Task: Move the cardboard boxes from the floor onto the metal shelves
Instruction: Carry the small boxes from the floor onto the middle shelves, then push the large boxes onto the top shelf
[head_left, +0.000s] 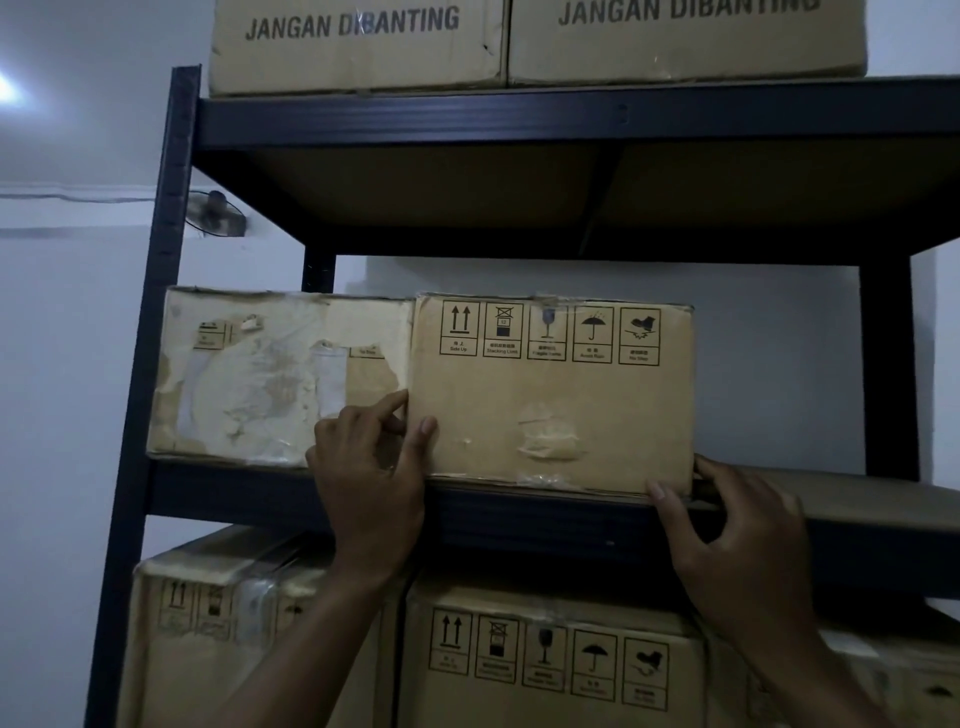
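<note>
The cardboard box (550, 395) sits on the middle shelf (519, 514), tight against a worn box (260, 379) on its left. The left hand (369, 467) pinches its lower left edge, fingers at the seam; the right hand (737, 530) grips its lower right corner. Lettered boxes (358, 47) stand above, more boxes (550, 660) below.

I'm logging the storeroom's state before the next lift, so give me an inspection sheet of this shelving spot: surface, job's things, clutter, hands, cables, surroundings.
Surface: dark metal middle shelf, carrying two boxes, bare board to their right.
Job's things: marked box set against worn box with torn labels; lettered boxes on the top shelf; lower boxes underneath.
Clutter: nothing seen.
Hands: left hand grips the marked box's lower left edge; right hand grips its lower right corner.
Cables: thin cable along the wall, left of the rack.
Surroundings: pale wall, small wall fixture behind the upright, dim light.
</note>
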